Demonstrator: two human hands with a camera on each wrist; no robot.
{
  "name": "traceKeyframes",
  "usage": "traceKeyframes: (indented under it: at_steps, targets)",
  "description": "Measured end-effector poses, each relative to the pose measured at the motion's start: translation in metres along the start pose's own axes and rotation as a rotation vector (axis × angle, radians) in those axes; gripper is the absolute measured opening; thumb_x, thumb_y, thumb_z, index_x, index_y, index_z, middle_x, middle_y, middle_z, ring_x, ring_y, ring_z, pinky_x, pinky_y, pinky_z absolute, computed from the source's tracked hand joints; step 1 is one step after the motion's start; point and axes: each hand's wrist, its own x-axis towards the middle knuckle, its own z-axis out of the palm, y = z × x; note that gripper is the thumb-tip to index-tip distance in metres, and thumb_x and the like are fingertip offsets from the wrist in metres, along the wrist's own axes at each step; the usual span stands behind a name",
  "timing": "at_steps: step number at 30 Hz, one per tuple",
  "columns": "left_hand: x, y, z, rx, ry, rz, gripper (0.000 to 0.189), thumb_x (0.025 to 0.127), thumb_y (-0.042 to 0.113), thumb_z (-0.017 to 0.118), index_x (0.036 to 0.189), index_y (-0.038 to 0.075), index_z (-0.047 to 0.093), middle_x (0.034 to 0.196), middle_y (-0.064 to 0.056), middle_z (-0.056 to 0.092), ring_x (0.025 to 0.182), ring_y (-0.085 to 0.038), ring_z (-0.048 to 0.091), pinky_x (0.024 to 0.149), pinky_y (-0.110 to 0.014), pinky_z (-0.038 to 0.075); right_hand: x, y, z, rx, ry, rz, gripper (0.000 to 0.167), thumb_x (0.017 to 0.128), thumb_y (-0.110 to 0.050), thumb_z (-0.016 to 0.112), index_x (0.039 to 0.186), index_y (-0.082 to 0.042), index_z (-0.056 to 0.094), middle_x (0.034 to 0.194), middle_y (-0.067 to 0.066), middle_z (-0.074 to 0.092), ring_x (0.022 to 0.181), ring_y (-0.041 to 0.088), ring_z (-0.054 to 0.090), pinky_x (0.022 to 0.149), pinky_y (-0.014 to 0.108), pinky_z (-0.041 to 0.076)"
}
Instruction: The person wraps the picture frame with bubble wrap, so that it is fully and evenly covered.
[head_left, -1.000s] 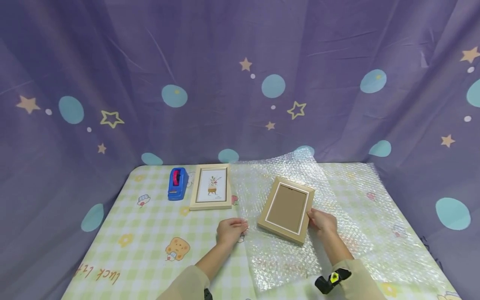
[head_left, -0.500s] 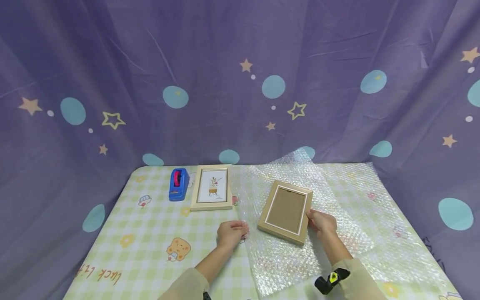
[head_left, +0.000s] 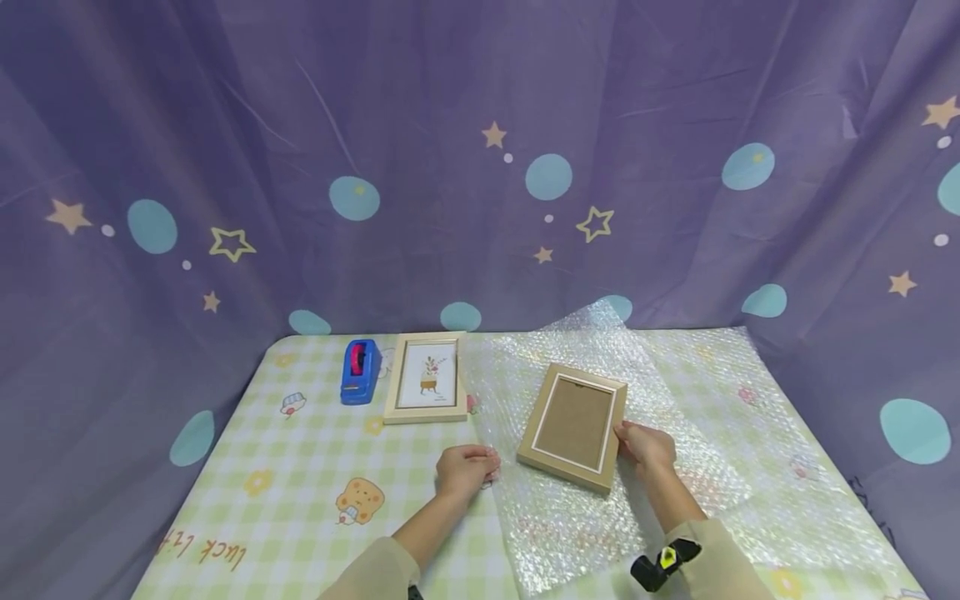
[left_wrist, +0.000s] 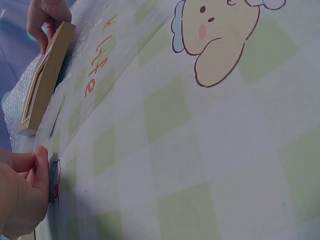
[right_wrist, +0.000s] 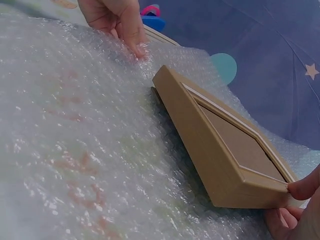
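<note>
My right hand (head_left: 647, 444) grips a wooden picture frame (head_left: 573, 427) by its right side. The frame's brown backing faces up inside a white inner line. In the right wrist view, thumb and fingers pinch one corner of the picture frame (right_wrist: 200, 145), which is tilted above the bubble wrap (right_wrist: 75, 125). At the left edge of the bubble wrap (head_left: 555, 537), my left hand (head_left: 462, 471) pinches the film between thumb and fingers. The left wrist view shows this left hand (left_wrist: 25, 192) low at the left, close to the tablecloth.
A second picture frame (head_left: 426, 379) with a plant print lies face up at the back. Left of it stands a blue tape dispenser (head_left: 360, 372) with a pink core. The checked tablecloth (head_left: 300, 458) covers the table, and a purple curtain (head_left: 450, 83) hangs behind.
The far edge of the held picture frame has dipped slightly. Both hands keep their places and grips; the whole head view has shifted a little.
</note>
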Motion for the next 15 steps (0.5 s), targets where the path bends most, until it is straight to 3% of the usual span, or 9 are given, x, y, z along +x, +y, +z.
traceKeyframes:
  at_steps: [3,4,7,11,15]
  targets:
    - [0.0008,-0.0016,0.0005,-0.017,0.000,-0.002,0.021,0.075,-0.003,0.074,0.093,-0.011,0.069,0.081,-0.017,0.075,0.060,-0.009,0.070,0.058,-0.022,0.059,-0.0008,-0.0013,-0.0009,-0.020,-0.018,-0.014,0.036,0.082,-0.007,0.066,0.116,0.006,0.064,0.107,0.023,0.069,0.062,0.003,0.059,0.096,0.038,0.053]
    - [0.0012,-0.0019,0.0005,-0.020,0.000,-0.001,0.020,0.075,-0.004,0.074,0.093,-0.011,0.069,0.081,-0.017,0.075,0.060,-0.009,0.070,0.059,-0.022,0.060,-0.0019,-0.0017,-0.0014,-0.026,-0.030,-0.036,0.045,0.083,-0.007,0.066,0.123,0.011,0.057,0.117,0.024,0.066,0.063,0.004,0.059,0.101,0.043,0.050]
    - [0.0025,-0.0030,0.0007,-0.032,-0.004,0.002,0.020,0.075,-0.004,0.074,0.093,-0.012,0.069,0.080,-0.017,0.074,0.059,-0.008,0.069,0.059,-0.022,0.060,-0.0022,-0.0047,-0.0021,-0.038,-0.041,-0.053,0.044,0.083,-0.007,0.066,0.123,0.011,0.057,0.107,0.020,0.071,0.063,0.003,0.058,0.100,0.043,0.050]
    - [0.0029,-0.0034,0.0011,-0.026,-0.002,0.007,0.019,0.075,-0.004,0.074,0.092,-0.011,0.070,0.079,-0.016,0.074,0.059,-0.007,0.068,0.058,-0.021,0.059,-0.0017,-0.0065,-0.0019,-0.014,-0.050,-0.058,0.043,0.082,-0.004,0.068,0.121,0.012,0.058,0.072,-0.001,0.070,0.061,0.002,0.058,0.078,0.025,0.057]
    - [0.0031,-0.0034,0.0012,-0.023,0.000,0.002,0.017,0.075,-0.004,0.073,0.091,-0.010,0.070,0.077,-0.014,0.074,0.058,-0.006,0.067,0.058,-0.021,0.059,-0.0009,-0.0062,-0.0017,-0.006,-0.067,-0.056,0.043,0.081,-0.002,0.067,0.120,0.012,0.058,0.062,-0.012,0.060,0.061,0.003,0.058,0.062,0.014,0.052]
